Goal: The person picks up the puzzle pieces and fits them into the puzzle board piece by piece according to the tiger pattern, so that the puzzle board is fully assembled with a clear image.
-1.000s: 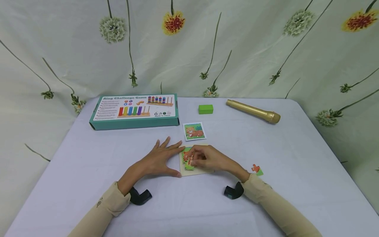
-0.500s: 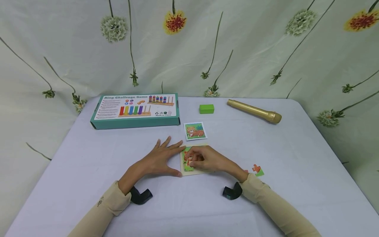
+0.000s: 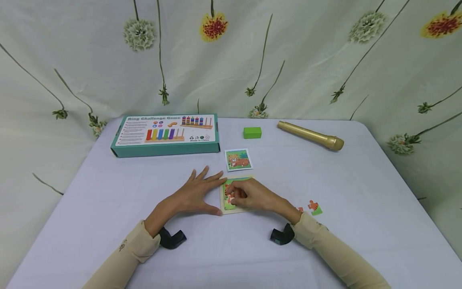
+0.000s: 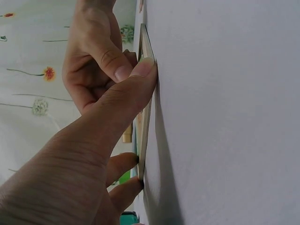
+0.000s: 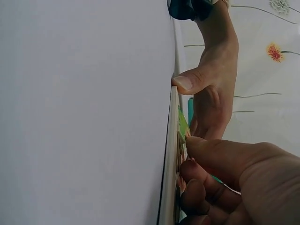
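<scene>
Sleeves [image 3: 119, 257], two and both beige, crossed the near edge of the white-covered counter [image 3: 231, 267], with two black curved fittings [image 3: 173, 239], one at each wrist. Two hands were at one square puzzle board [image 3: 231, 212], which lay near the middle of the counter. The left hand [image 3: 195, 194] had its grip spread wide, thumb at the board's near left corner and forefinger at its far left corner. The right hand [image 3: 254, 194] had its grip pinching one green-edged puzzle piece [image 5: 183, 124] on the left part of the board; the other pieces there were too covered to count. Toward the counter's right edge lay two more: one loose orange-and-green piece [image 3: 316, 208] in full view and one half-hidden piece [image 3: 300, 209] by the right wrist. One tiger card [image 3: 238, 159] lay just beyond the board's far edge. Three things lay near the counter's far edge: one teal game box [image 3: 166, 136] by the far left corner, one green block [image 3: 252, 133] about midway, and one gold microphone [image 3: 308, 135] toward the far right corner. Behind hung flowered cloth [image 3: 231, 80].
</scene>
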`<action>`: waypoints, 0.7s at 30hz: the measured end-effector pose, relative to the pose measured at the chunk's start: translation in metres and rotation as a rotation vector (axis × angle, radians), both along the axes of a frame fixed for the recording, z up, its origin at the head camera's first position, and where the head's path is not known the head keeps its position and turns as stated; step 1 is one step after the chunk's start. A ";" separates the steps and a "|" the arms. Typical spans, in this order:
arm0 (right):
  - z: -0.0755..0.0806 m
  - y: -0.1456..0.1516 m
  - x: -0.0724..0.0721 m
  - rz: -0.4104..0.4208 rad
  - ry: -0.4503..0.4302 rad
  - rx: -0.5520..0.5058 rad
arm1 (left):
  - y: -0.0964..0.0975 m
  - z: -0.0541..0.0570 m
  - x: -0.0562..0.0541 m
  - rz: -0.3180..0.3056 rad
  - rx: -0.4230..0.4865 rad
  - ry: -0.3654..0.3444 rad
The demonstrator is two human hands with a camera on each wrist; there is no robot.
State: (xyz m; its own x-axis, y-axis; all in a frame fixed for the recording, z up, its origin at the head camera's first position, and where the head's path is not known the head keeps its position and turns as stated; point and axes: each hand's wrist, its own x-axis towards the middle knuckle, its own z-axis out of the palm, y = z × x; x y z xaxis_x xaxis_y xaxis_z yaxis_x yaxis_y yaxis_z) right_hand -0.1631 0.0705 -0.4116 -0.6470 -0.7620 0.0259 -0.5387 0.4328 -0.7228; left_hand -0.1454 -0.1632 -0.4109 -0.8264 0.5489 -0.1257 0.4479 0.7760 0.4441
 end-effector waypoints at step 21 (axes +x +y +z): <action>0.001 -0.002 0.004 -0.037 0.129 0.086 | 0.001 0.000 0.000 0.000 -0.003 0.007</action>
